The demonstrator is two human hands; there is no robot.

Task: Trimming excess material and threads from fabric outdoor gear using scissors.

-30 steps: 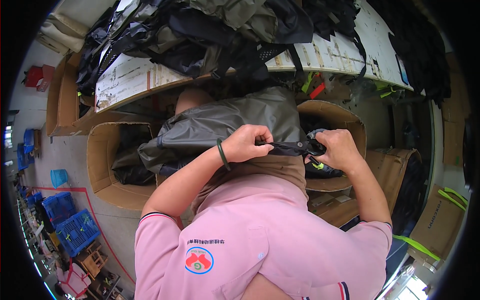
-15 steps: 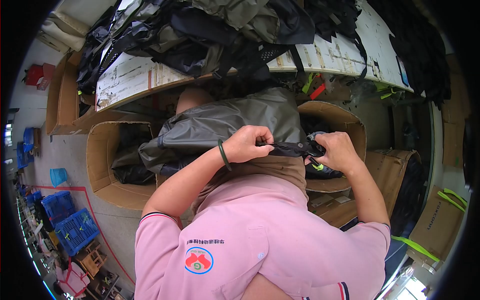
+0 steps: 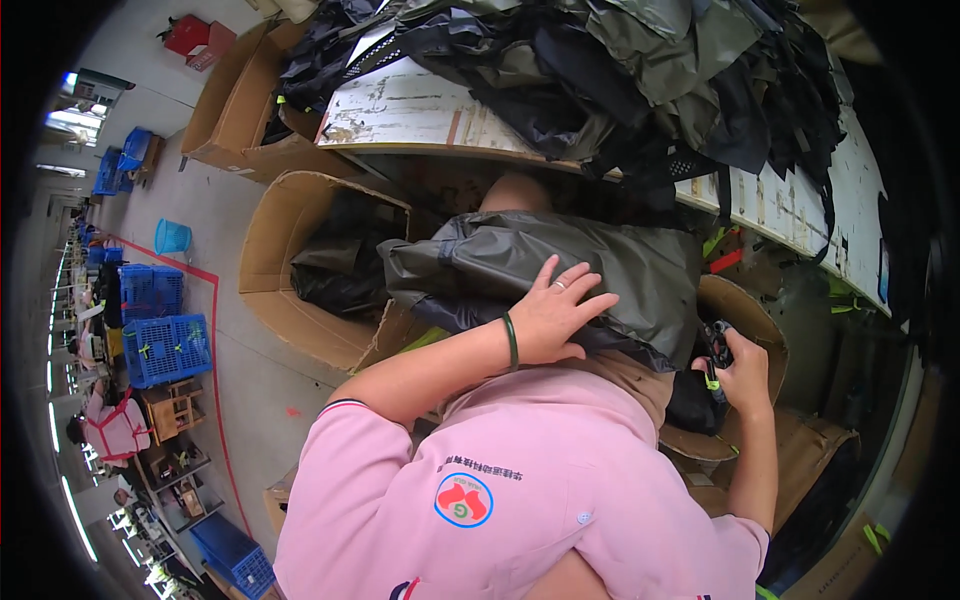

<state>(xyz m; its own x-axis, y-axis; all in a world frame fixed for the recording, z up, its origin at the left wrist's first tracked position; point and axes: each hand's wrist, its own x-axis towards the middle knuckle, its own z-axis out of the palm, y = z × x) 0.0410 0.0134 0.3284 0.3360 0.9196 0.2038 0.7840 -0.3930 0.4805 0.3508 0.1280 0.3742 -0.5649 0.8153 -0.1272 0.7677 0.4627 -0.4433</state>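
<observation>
A dark grey-green garment lies bunched across my lap, below the table edge. My left hand, with a green bracelet at the wrist and a ring on one finger, rests flat on it with fingers spread. My right hand is off to the right, closed around a small black strap piece with green bits. It holds this piece over a round-rimmed cardboard box that contains dark fabric.
A worn white table ahead carries a heap of black and olive garments. An open cardboard box with dark fabric stands at my left, more boxes behind it. Blue crates and a blue bucket sit on the floor far left.
My hands have separated: the left let go of the black strap and now lies flat on the garment. The right carried the strap piece rightward and down over the box.
</observation>
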